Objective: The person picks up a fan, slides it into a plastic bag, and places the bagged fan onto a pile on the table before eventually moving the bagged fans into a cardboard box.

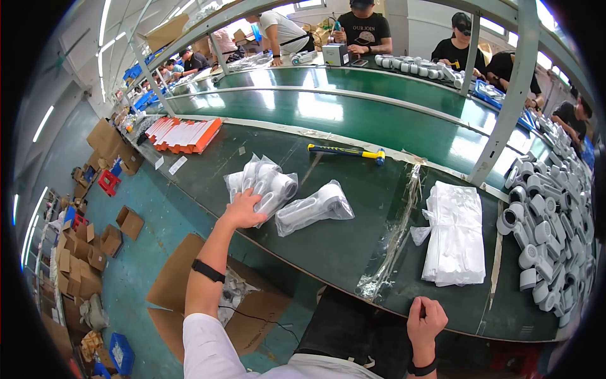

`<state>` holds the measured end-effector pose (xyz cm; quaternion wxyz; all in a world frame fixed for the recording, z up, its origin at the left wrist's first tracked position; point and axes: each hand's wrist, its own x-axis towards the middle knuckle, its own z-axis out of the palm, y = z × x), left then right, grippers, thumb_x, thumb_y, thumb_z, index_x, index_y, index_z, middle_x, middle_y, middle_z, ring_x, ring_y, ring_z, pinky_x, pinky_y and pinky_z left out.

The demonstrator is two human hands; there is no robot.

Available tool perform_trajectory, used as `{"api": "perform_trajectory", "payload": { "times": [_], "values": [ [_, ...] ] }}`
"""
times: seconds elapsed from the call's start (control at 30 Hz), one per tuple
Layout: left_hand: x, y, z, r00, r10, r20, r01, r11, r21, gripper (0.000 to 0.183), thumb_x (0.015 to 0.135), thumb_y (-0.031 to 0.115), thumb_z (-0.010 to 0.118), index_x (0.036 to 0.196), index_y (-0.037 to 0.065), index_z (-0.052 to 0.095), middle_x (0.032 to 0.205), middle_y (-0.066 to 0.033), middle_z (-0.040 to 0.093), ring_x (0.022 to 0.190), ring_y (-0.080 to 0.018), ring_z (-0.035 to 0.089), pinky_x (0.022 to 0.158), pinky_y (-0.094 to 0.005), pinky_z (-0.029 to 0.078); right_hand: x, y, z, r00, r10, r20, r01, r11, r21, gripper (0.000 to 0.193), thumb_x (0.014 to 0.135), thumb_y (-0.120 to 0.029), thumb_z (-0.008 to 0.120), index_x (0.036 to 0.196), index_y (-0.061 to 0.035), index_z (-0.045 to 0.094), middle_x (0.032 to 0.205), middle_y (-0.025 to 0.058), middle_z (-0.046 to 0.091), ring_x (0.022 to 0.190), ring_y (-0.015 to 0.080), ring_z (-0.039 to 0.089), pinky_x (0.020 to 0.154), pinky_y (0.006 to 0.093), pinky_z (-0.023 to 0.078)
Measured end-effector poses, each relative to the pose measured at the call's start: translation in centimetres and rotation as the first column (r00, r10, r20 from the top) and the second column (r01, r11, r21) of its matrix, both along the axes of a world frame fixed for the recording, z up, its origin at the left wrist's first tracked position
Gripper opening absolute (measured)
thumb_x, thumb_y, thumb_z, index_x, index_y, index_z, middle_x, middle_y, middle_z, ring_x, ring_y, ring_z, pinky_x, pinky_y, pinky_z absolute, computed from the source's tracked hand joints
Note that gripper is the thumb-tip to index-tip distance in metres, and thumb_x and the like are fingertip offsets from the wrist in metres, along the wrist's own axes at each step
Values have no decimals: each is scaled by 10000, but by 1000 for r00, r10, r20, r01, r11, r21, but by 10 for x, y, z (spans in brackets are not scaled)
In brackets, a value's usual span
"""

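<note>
My left hand (pixel 243 210) lies with fingers spread against the near side of a group of white plastic parts in clear bags (pixel 268 183). These parts have long looped handles and a rounded end. Just right of them, apart from the hand, is another bagged white part (pixel 314 208). My right hand (pixel 426 319) is at the table's front edge, fingers curled in, with nothing visible in them. Beyond it lies a stack of white plastic bags (pixel 453 234), banded around the middle.
A yellow-and-blue hammer (pixel 347 152) lies near the table's back edge. Orange-and-white flat boxes (pixel 184 134) stand far left. Loose grey-white parts (pixel 549 221) pile up at right. An open carton (pixel 265 309) sits below the table. A metal post (pixel 505 107) rises behind; co-workers stand across the green conveyor (pixel 265 104).
</note>
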<state>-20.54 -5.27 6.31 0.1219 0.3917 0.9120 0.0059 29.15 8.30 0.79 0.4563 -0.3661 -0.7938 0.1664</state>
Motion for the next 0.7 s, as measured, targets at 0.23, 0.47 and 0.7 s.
{"api": "perform_trajectory", "payload": {
  "times": [0.23,0.47,0.7],
  "values": [
    [4,6,7,999,36,22,-36,999,-13,806,644,560,723,1324,164,553,1545,-132,272,1388,-419,271,1035,-681,304,0,-1,2,1000,3,0,-3,1000,-19,60,799,-31,684,788,-46,627,602,78,544,464,211,507,435,310,385],
    [-4,-8,16,993,-32,116,7,978,209,784,665,624,719,1262,127,617,1497,-158,378,1368,-387,353,1073,-634,280,-1,0,1,1000,7,1,-7,1000,7,64,799,-29,686,792,-46,625,596,73,538,463,209,504,435,309,383],
    [7,-17,54,986,-93,135,45,946,321,640,699,498,778,1159,68,670,1329,-178,543,1215,-351,522,1051,-398,393,-1,1,2,1000,11,9,-11,1000,10,70,795,-18,690,802,-46,626,593,74,529,463,212,497,436,310,379]
  ]
}}
